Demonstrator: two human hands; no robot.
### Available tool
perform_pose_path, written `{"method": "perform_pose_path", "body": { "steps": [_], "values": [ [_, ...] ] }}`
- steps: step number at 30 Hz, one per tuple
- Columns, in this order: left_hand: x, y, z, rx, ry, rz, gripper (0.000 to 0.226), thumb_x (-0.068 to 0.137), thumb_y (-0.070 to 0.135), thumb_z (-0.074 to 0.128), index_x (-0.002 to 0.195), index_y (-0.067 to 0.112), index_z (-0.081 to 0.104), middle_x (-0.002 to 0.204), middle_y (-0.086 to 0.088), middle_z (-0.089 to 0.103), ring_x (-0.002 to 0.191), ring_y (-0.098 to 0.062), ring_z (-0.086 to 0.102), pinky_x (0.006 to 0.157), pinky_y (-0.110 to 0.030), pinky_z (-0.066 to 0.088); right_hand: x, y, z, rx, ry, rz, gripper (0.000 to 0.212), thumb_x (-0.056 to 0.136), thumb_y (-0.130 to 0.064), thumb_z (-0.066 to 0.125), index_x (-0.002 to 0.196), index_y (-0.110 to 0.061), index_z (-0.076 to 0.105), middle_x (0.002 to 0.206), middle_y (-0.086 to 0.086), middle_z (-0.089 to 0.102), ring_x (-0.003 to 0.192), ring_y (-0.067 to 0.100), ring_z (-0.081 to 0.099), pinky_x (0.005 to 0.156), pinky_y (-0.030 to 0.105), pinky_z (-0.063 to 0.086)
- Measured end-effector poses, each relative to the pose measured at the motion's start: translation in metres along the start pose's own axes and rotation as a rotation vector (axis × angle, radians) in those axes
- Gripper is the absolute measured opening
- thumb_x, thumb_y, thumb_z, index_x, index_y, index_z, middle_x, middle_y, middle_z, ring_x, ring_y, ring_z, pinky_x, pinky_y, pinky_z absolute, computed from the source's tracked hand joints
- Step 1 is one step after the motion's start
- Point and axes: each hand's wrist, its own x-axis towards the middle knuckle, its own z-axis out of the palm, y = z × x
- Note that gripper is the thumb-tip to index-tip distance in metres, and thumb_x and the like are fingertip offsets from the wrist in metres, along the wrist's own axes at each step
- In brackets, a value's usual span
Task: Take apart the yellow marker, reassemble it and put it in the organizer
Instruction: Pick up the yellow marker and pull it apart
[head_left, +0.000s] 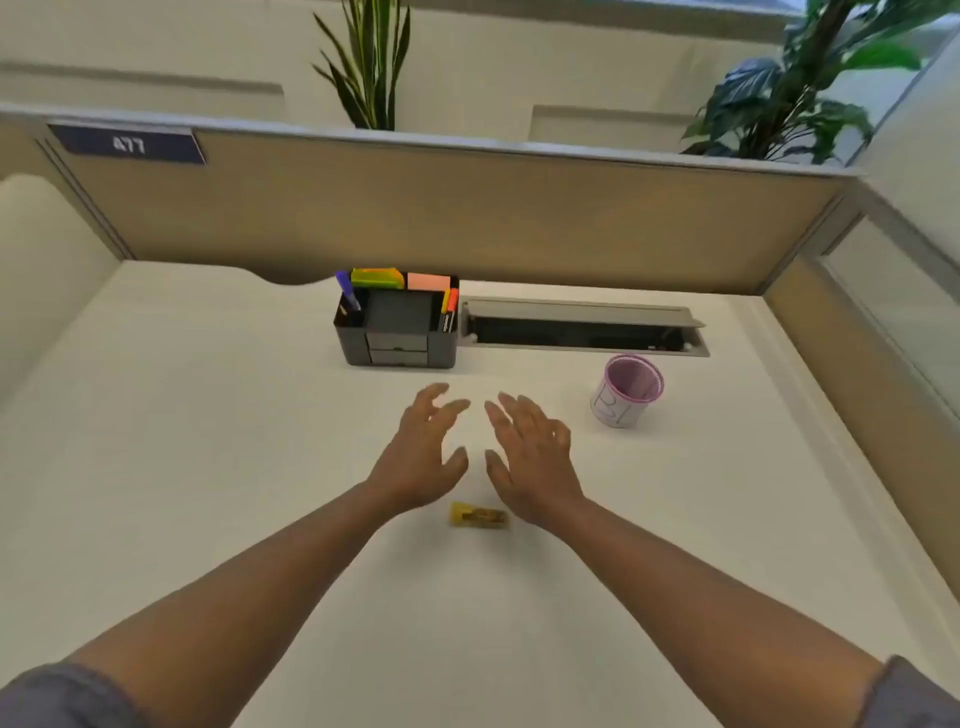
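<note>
Two bare forearms reach up from the lower edge over a pale desk (208, 415). Nearest, just below the wrists and partly under the right one, lies the yellow marker (478, 517), short, blurred, on its side; whether its cap is on cannot be told. Above it the left hand (421, 457) and the right hand (530, 457) hover side by side, palms down, fingers spread wide, each holding nothing and neither touching the marker. At about two o'clock from the hands stands a pink cup (628, 392), apart from them. Farther off, at twelve o'clock, sits the dark organizer (397, 332), with a purple pen (345, 291) in its left slot, sticky notes behind and orange markers (451, 306) in its right slot; a cable hatch (582, 327) lies just to its right. Risk: the marker sits behind the palms, so a wrist drawn back blindly may nudge it and roll it toward the near edge; a loose cap could then separate and stray.
</note>
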Motion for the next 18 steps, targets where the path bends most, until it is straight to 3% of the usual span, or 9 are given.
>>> {"method": "perform_pose_path", "body": {
  "steps": [5,7,9,12,18],
  "values": [
    [-0.016,-0.024,0.03,-0.063,-0.301,-0.096,0.063,0.086,0.033,0.065,0.146,0.024,0.046,0.147,0.002,0.038,0.132,-0.02,0.046,0.104,-0.031,0.042,-0.018,0.009,0.028,0.272,-0.201,0.085,0.058,0.1,-0.036,0.048,0.153,-0.019,0.036,0.16,0.005,0.035,0.143,0.027,0.035,0.115,0.041,0.032],
    [-0.022,-0.027,0.037,-0.095,-0.351,-0.112,0.065,0.084,0.038,0.068,0.144,0.025,0.048,0.14,0.004,0.042,0.127,-0.019,0.049,0.102,-0.031,0.044,-0.026,0.01,0.031,0.397,-0.245,0.134,0.056,0.098,-0.033,0.051,0.15,-0.016,0.041,0.155,0.004,0.04,0.141,0.024,0.038,0.116,0.036,0.033],
    [-0.026,-0.031,0.042,-0.118,-0.395,-0.133,0.071,0.079,0.044,0.072,0.144,0.026,0.048,0.135,0.005,0.046,0.123,-0.017,0.05,0.103,-0.034,0.045,-0.031,0.011,0.035,0.483,-0.304,0.167,0.058,0.094,-0.03,0.054,0.148,-0.014,0.044,0.15,0.004,0.044,0.136,0.022,0.043,0.114,0.039,0.037],
    [-0.03,-0.036,0.05,-0.11,-0.392,-0.127,0.071,0.078,0.037,0.075,0.142,0.022,0.051,0.131,0.003,0.055,0.12,-0.016,0.05,0.103,-0.033,0.044,-0.037,0.013,0.041,0.48,-0.341,0.172,0.062,0.085,-0.029,0.058,0.144,-0.012,0.05,0.142,0.006,0.053,0.128,0.025,0.049,0.11,0.042,0.04],
    [-0.029,-0.036,0.053,-0.15,-0.27,-0.138,0.035,0.09,0.018,0.068,0.124,0.015,0.062,0.111,-0.002,0.068,0.099,-0.02,0.061,0.087,-0.029,0.046,-0.042,0.011,0.052,0.406,-0.294,0.132,0.055,0.088,-0.023,0.064,0.141,-0.014,0.052,0.129,0.005,0.061,0.113,0.028,0.055,0.099,0.038,0.044]
  ]
}}
